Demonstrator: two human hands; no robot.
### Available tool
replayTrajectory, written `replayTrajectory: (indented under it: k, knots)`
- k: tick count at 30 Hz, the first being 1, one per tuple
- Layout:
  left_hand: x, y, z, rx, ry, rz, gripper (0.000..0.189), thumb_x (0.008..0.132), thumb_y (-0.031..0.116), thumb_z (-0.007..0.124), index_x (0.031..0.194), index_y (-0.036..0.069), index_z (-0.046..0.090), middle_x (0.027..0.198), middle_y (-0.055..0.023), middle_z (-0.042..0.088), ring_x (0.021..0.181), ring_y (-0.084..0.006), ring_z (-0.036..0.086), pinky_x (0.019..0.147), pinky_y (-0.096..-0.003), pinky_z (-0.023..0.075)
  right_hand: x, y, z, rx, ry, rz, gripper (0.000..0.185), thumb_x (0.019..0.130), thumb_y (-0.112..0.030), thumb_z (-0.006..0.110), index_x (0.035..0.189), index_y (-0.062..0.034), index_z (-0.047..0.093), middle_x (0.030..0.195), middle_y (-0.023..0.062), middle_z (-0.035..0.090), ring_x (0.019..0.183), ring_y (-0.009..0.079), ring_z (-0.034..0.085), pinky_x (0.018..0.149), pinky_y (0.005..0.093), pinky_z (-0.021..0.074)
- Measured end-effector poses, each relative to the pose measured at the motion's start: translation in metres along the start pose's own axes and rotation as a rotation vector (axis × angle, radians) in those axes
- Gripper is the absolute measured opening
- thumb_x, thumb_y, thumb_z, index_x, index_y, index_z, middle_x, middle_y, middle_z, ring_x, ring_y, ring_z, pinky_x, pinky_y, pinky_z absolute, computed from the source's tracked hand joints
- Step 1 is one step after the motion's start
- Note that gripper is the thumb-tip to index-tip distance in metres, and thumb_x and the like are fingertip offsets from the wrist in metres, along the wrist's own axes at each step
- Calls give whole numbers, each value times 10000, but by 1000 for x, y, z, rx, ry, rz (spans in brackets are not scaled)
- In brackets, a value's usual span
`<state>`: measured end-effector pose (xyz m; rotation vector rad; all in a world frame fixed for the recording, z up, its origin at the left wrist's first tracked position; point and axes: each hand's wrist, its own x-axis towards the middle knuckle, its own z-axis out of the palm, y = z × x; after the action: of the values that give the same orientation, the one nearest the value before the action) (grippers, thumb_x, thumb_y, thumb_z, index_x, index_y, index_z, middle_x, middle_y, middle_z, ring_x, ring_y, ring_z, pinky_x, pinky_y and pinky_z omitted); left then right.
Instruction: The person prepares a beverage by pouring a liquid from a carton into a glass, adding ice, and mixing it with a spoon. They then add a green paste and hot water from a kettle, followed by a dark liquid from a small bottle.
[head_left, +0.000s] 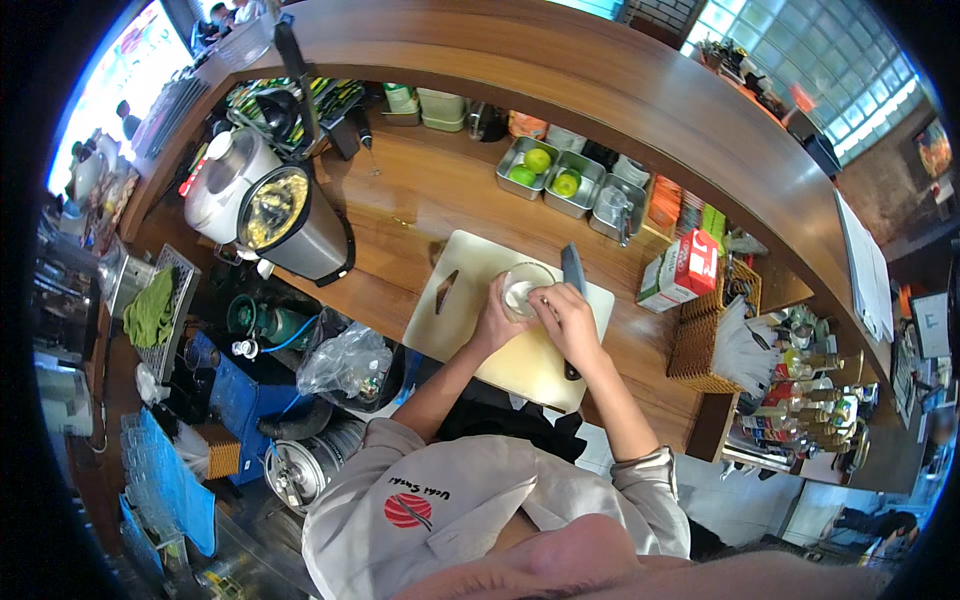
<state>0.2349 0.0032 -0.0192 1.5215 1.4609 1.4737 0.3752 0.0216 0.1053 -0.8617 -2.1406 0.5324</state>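
My left hand (491, 324) is wrapped around a clear drinking glass (529, 274) with something white inside. The fingers of my right hand (571, 321) are pinched together at the rim of that glass; whether they hold a small utensil cannot be made out. Both hands are above a cream cutting board (469, 262) with a handle slot. A kitchen knife (573, 268) lies along the right part of the board, its blade pointing away from me. My right hand hides its middle, and the dark handle shows below.
A juice extractor (315, 232) with yellow pulp stands at left. Metal containers (574, 184), two with green citrus fruit, sit at the back. A milk carton (679, 270) and a wicker basket (701, 349) are at right. A raised wooden ledge (525, 45) borders the counter.
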Motion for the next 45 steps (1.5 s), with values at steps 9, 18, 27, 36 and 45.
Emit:
replayTrajectory:
  k: [9, 18, 27, 36, 45]
  knots:
    - [-16, 25, -66, 65, 34, 77, 845, 555, 224, 851, 1246, 43, 399, 1197, -162, 500, 1137, -295, 496, 957, -377, 398, 50, -63, 1, -84, -294, -308, 57, 780, -132, 627, 773, -80, 605, 728, 52, 562, 750, 231, 497, 700, 351, 361]
    - [-120, 82, -115, 205, 565, -84, 819, 634, 279, 794, 1300, 38, 381, 1197, -162, 488, 1149, -327, 463, 984, -390, 351, 38, -157, 51, 202, -598, -846, 94, 714, -66, 632, 797, -83, 593, 737, 62, 544, 757, 271, 491, 704, 405, 322]
    - [-329, 180, -82, 587, 1215, -431, 874, 542, 201, 844, 1271, 39, 390, 1206, -161, 494, 1127, -331, 493, 942, -400, 414, -71, -260, 88, 682, -943, -1318, 87, 739, -87, 655, 815, -73, 615, 733, 69, 586, 754, 265, 510, 748, 392, 356]
    - [-498, 241, -52, 653, 1947, -707, 921, 537, 336, 863, 1267, 36, 388, 1175, -147, 539, 1109, -274, 534, 939, -371, 424, -229, -408, 129, 1155, -1289, -1724, 48, 744, -103, 609, 790, -100, 597, 701, 43, 544, 733, 255, 504, 738, 408, 346]
    - [-659, 309, -71, 913, 2216, -705, 844, 535, 214, 877, 1227, 20, 435, 1137, -117, 545, 1060, -223, 555, 902, -347, 451, -364, -559, 125, 1374, -1364, -1829, 37, 761, -112, 608, 777, -79, 616, 695, 46, 572, 746, 243, 481, 750, 386, 337]
